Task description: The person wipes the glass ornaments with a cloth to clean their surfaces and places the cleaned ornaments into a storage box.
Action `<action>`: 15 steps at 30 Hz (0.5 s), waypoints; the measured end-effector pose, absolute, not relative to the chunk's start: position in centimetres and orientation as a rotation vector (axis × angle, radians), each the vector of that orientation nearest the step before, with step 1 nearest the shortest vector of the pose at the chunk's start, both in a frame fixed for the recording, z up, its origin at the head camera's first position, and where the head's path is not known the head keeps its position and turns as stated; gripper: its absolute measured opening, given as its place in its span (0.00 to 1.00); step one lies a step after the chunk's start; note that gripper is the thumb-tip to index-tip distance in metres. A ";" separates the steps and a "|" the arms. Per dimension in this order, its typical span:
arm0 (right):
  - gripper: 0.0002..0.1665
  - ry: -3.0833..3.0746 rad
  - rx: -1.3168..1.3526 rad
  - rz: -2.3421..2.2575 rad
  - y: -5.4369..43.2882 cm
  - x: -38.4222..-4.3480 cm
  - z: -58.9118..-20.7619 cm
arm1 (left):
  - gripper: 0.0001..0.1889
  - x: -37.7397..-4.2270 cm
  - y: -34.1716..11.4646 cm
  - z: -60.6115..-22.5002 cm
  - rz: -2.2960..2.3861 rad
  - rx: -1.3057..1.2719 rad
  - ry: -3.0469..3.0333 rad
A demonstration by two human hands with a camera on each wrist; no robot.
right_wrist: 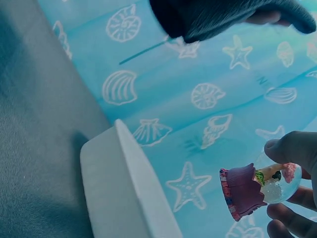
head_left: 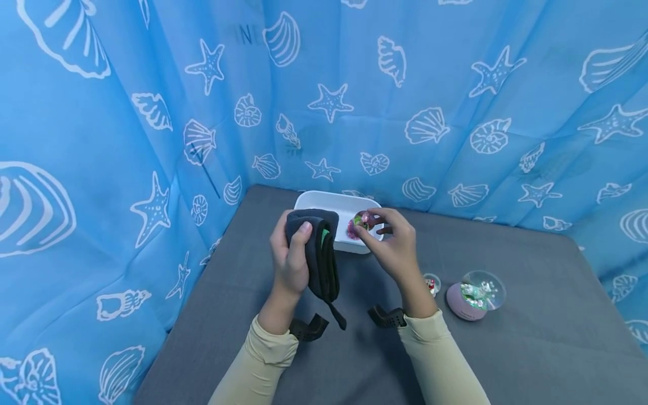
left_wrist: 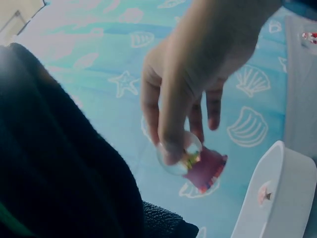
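My left hand [head_left: 291,256] grips a folded dark cloth [head_left: 316,253] with a green patch showing inside and a loop hanging from its lower end. With thumb and fingers, my right hand [head_left: 395,239] pinches a small snow globe [right_wrist: 245,191] by its clear dome. This globe has a purple-pink base with a patterned rim and a little green and pink figure inside. In the head view it overlaps the right part of a white tub [head_left: 349,246], and the cloth overlaps the tub's left part. Both wrist views show the globe tilted on its side.
On the grey table [head_left: 536,360], to the right of my right forearm, lies a larger snow globe [head_left: 468,301] with a pink base. A smaller globe [head_left: 432,284] sits partly behind that wrist. A blue shell-print curtain [head_left: 354,129] hangs behind and along the left.
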State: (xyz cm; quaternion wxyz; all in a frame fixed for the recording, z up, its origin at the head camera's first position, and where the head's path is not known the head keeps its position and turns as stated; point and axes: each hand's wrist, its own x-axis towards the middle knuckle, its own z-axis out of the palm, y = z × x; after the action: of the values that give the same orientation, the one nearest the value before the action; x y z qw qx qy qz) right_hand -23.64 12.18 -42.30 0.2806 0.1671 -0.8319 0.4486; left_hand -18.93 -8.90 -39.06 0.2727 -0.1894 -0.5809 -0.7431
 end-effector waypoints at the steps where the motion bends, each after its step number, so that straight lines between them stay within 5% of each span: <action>1: 0.24 -2.243 0.441 1.205 12.0 -24.0 -42.5 | 0.17 -18.9 -8.9 -39.1 -2.004 -0.508 -1.565; 15: 0.23 -2.477 0.449 1.061 10.2 -30.2 -45.0 | 0.17 -19.1 -9.0 -39.1 -1.994 -0.479 -1.589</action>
State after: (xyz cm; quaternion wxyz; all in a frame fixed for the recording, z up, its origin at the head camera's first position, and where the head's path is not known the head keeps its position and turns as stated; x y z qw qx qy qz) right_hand -30.23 10.20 -44.98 0.2034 0.1611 -0.8877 0.3803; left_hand -19.07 -8.99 -39.07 0.2704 -0.1778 -0.5897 -0.7399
